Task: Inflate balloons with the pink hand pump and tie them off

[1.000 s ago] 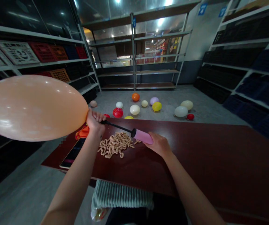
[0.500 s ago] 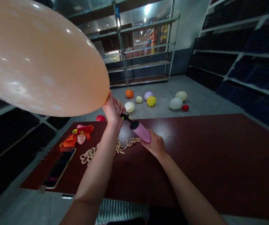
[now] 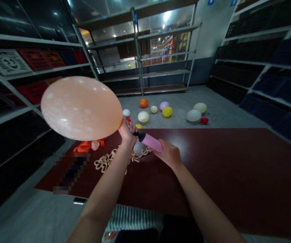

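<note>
Pinching the neck of the peach balloon (image 3: 82,109) with the left hand (image 3: 127,132); wrapped round the pink pump (image 3: 152,142) with the right hand (image 3: 170,154). Held up over the left end of the brown table (image 3: 223,162). Could pop from too much air, or slip off the pump from a loose pinch. Can't see any words on pump or balloon; can't read the blue signs (image 3: 210,2), cut off up high.

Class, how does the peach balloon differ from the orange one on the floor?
The peach balloon is held in the left hand; the orange balloon lies on the floor. The peach balloon is paler, nearer and looks far larger than the orange balloon. Both are inflated.
</note>
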Tool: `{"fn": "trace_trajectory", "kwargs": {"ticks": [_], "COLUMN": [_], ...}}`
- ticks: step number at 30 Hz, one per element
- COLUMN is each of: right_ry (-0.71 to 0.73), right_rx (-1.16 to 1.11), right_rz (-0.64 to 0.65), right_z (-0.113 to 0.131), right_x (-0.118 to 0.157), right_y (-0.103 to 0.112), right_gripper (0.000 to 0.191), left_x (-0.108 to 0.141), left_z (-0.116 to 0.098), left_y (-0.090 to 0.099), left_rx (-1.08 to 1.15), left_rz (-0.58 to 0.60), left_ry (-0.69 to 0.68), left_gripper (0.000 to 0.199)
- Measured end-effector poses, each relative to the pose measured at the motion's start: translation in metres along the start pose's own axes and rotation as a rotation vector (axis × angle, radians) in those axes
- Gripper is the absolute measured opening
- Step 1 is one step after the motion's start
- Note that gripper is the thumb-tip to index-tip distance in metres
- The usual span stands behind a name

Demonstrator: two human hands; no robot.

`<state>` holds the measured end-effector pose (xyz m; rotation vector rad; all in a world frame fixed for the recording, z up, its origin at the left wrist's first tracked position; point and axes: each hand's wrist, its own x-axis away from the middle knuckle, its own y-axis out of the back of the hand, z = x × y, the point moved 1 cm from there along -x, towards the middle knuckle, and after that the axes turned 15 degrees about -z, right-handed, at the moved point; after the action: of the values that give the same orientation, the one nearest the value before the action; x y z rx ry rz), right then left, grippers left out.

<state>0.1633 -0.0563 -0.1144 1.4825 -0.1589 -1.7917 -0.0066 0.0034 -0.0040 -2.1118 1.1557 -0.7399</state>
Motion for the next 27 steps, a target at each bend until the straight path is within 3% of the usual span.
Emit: {"fn": "trace_trajectory", "kwargs": {"ticks": [9, 16, 19, 22, 27], "right_ry": [0.18, 0.173, 0.163, 0.094, -0.118], "right_rx": [0.088, 0.032, -0.021, -0.083, -0.141], "right_rz": [0.081, 0.143, 0.159, 0.141, 0.118], "right_z": [0.003, 0.005, 0.01, 0.013, 0.008], "right_x": [0.007, 0.007, 0.007, 0.007, 0.007], "right_y": [0.0, 0.002, 0.002, 0.001, 0.003], "right_gripper": [0.03, 0.029, 0.033, 0.037, 0.033], "left_x": [-0.015, -0.025, -0.022, -0.013, -0.002], "left_z": [-0.053, -0.104, -0.122, -0.129, -0.11], "left_y": [0.053, 0.071, 0.062, 0.039, -0.017], "left_rx": [0.092, 0.132, 0.103, 0.066, 0.064], "left_rz": [-0.121, -0.116, -0.059, 0.073, 0.186], "left_ry": [-0.044, -0.073, -0.112, -0.194, -0.243], "left_gripper": [0.053, 0.053, 0.057, 0.062, 0.063]}}
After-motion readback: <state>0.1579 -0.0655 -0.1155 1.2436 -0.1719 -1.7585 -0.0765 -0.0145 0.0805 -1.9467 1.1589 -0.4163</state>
